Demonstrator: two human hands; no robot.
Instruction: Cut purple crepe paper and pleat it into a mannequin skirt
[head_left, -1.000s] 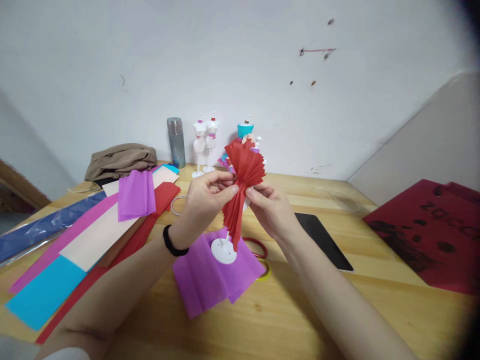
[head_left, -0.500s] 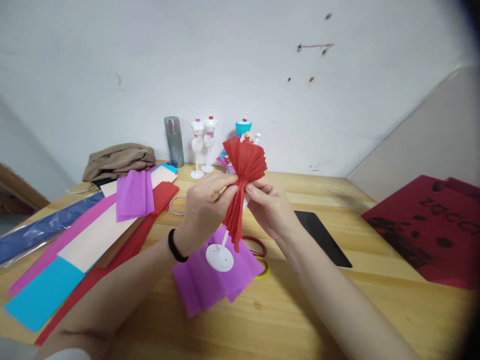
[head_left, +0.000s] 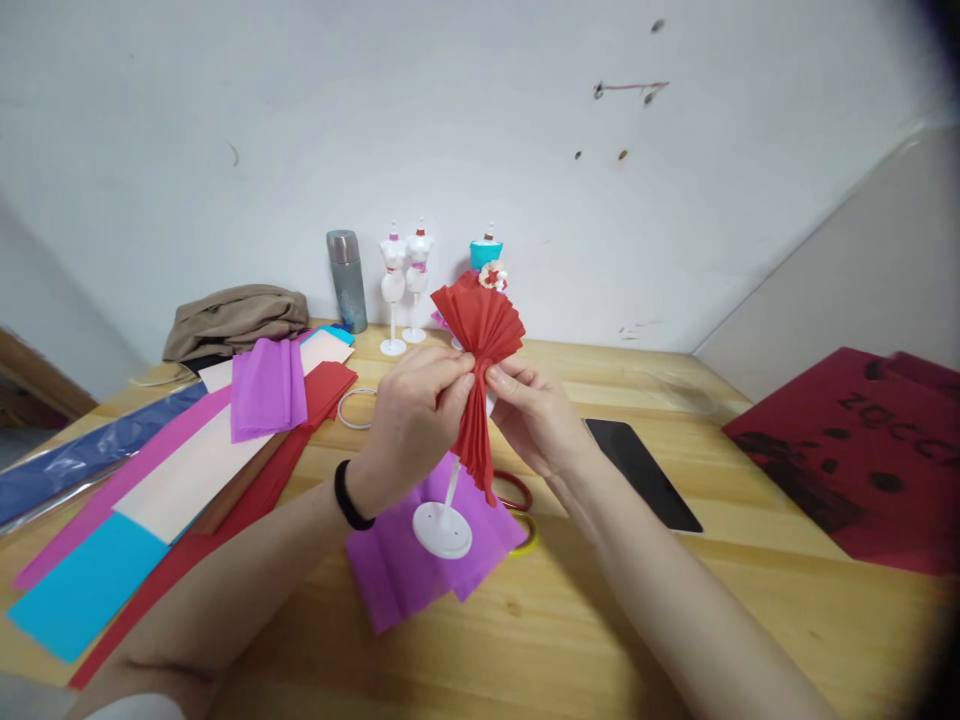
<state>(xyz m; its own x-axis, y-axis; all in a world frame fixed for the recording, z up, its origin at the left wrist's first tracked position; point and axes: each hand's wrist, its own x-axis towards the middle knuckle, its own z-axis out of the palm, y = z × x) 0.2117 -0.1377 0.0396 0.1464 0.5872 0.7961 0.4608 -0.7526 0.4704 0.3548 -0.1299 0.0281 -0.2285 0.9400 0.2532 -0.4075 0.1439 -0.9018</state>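
Pleated red crepe paper (head_left: 482,320) is gathered at its middle, fanning out above and hanging in folds below. My left hand (head_left: 412,410) pinches the gathered waist from the left, thumb against fingers. From the right, my right hand (head_left: 532,405) presses its thumb on the same waist. Behind the paper is a small white mannequin stand, mostly hidden; its stem and round base (head_left: 442,530) show below, tilted. Under it lies a purple paper sheet (head_left: 397,580) on the wooden table. Red and yellow scissor handles (head_left: 517,490) poke out beside that sheet.
Paper strips (head_left: 195,470) in several colours cover the left side. At the back stand a grey flask (head_left: 346,280), two white mannequins (head_left: 393,285) and one in a blue top (head_left: 486,255). A black phone (head_left: 643,475) and a red bag (head_left: 855,460) lie right.
The red fan has tipped slightly left at the top, and its lower folds have swung right. Both hands keep their hold on the waist. The white base has tilted a little.
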